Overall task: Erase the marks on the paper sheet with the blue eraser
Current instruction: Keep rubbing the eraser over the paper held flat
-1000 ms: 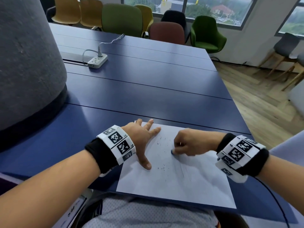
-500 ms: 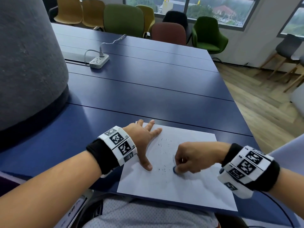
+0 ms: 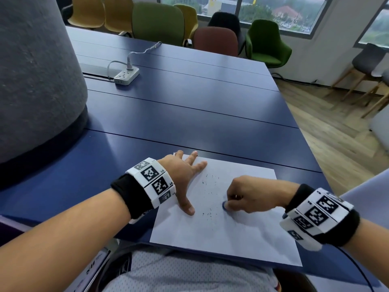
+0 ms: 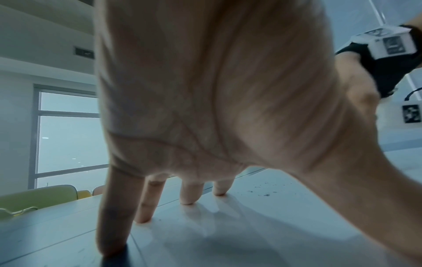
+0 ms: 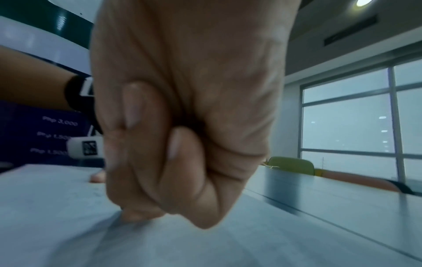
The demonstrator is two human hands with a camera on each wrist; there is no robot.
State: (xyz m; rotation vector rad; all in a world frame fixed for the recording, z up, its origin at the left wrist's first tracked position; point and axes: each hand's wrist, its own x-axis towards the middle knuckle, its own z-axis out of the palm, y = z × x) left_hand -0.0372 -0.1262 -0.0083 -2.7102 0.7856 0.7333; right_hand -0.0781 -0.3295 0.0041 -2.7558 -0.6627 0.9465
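Right hand (image 3: pixel 250 196) is curled up tight around the blue eraser (image 3: pixel 224 205), pinching it low so only a small blue end pokes out under the fingertips, and that end is down on the paper sheet (image 3: pixel 223 234) roughly mid-page, a bit right of the left thumb. Gripping it that close to the tip makes sense to me: you get more push into the page and the eraser won't fold over. From the right wrist cam you only see clenched fingers (image 5: pixel 146 137) with the knuckles nearly on the paper, the eraser itself is hidden there.

Left hand (image 3: pixel 185 175) is doing the boring but important job. It's splayed flat, fingers straight, with the thumb and at least the index finger on the sheet near its left edge and the outer fingertips at the far-left corner, holding nothing. In the left wrist view the fingertips (image 4: pixel 187 198) are planted on the surface. I'd guess that's to stop the sheet sliding or wrinkling while it gets rubbed.

Dark little crumbs (image 3: pixel 210 180) are scattered between the two hands, probably eraser debris, though some could be leftover marks, too small to tell. Faint grey lines show below the eraser, so I'd say it's not finished.

Paper sits at the near edge of the blue table (image 3: pixel 189 114). White power strip (image 3: pixel 127 76) is well away at the far side.
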